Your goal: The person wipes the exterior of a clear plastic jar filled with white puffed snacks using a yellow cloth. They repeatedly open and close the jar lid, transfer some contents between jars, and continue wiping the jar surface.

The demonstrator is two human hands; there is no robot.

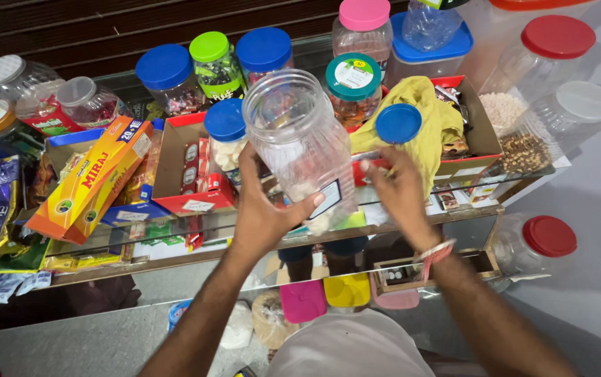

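At the centre of the frame the left hand (264, 209) wraps around a clear ribbed plastic jar (300, 143), thumb across its lower wall, holding it tilted with its open round mouth toward the camera. A few pale sweets sit in its bottom, beside a small label. The right hand (398, 188), just right of the jar, pinches the edge of a crumpled yellow cloth (422, 115). A flat round blue lid (398, 123) rests on that cloth. Below both hands runs the glass bench (175, 241), smooth and reflective. At left centre lies a long orange cardboard box (91, 183); at lower right stands a clear jar with a red lid (550, 236).
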